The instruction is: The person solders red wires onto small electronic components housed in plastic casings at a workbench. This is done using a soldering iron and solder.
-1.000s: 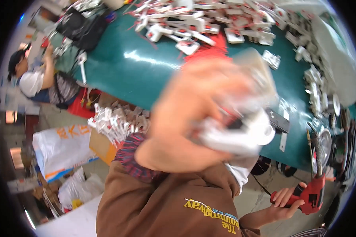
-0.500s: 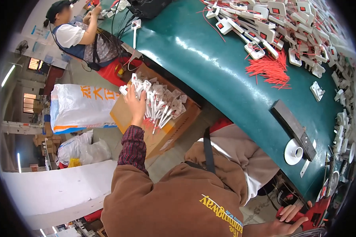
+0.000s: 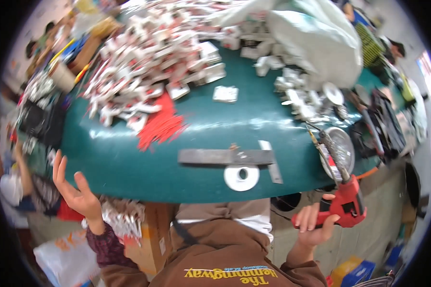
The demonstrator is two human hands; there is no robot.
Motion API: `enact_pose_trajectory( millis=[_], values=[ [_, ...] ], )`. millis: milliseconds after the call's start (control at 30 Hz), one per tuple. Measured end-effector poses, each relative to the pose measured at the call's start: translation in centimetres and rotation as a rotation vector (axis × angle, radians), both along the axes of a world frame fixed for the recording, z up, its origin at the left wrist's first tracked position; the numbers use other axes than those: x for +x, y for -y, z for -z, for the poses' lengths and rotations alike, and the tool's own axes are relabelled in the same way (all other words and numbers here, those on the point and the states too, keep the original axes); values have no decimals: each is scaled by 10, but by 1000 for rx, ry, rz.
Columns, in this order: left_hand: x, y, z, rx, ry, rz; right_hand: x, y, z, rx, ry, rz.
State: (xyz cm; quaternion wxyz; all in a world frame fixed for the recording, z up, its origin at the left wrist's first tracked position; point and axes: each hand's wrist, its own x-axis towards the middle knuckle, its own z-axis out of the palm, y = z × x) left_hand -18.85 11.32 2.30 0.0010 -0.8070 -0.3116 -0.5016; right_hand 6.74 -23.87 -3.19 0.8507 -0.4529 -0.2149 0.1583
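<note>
My left hand point(image 3: 80, 195) is raised near the table's left front corner, its fingers spread and nothing in it. Below it, a cardboard box point(image 3: 154, 229) holds white parts with thin stems point(image 3: 122, 217). My right hand point(image 3: 316, 224) is wrapped around the handle of a red soldering gun point(image 3: 352, 203), whose metal nose points up over the table's front right edge. A round metal dish point(image 3: 345, 148) lies behind that nose. On the green table point(image 3: 210, 124), a dark flat bar point(image 3: 203, 156) lies with a white round collar point(image 3: 232, 184) in front of it.
A large heap of white plastic parts point(image 3: 163, 52) covers the back left, beside red wire pieces point(image 3: 160, 126). One small white part point(image 3: 225, 93) lies apart. At the back right, a white sack point(image 3: 316, 40) stands near more white pieces. Other people sit at the left.
My left hand has come away from the box of white parts and is raised, open. My right hand has brought the red soldering gun up. The view has swung right toward the table.
</note>
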Motion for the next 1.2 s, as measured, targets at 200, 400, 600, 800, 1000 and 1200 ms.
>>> enact_pose_trajectory(
  millis=[200, 400, 600, 800, 1000, 1200],
  values=[
    [285, 48, -16, -110, -445, 1122, 2, 18, 2, -3, 188, 290],
    [441, 126, 43, 98, -614, 977, 2, 29, 3, -22, 171, 377],
    [445, 92, 44, 75, -852, 983, 5, 33, 8, -46, 85, 413],
    [354, 28, 35, -40, -823, 1115, 8, 28, 15, -13, 18, 381],
    [291, 27, 4, -111, -536, 1007, 5, 25, 15, -14, 34, 318],
    [259, 29, 22, 141, -764, 959, -4, 20, 11, -20, 17, 294]
  ],
)
